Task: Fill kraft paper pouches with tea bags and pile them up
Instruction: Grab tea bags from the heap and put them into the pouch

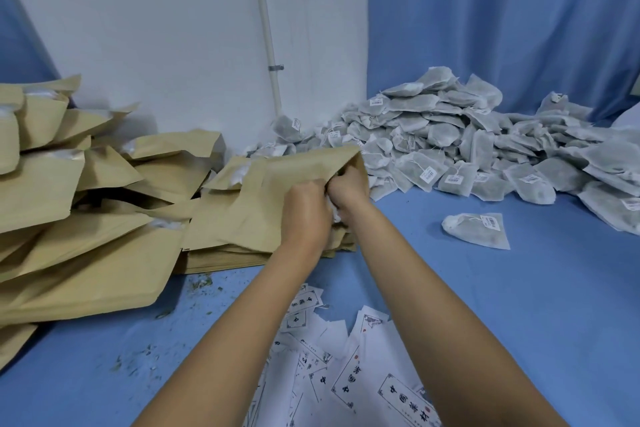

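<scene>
My left hand (306, 215) grips the near edge of a kraft paper pouch (277, 177) held open at the table's middle. My right hand (349, 189) reaches into the pouch mouth, fingers curled round a white tea bag that shows only as a scrap between my hands. A big heap of tea bags (467, 142) lies at the back right. One loose tea bag (479, 230) lies alone in front of it. Filled pouches (79, 218) are piled high on the left. A flat stack of empty pouches (225, 253) sits under the held pouch.
White printed labels (346, 367) are scattered near the front edge between my forearms. Tea crumbs (166, 315) dot the blue tabletop. A white wall with a pipe (266, 38) and a blue curtain (502, 17) close the back.
</scene>
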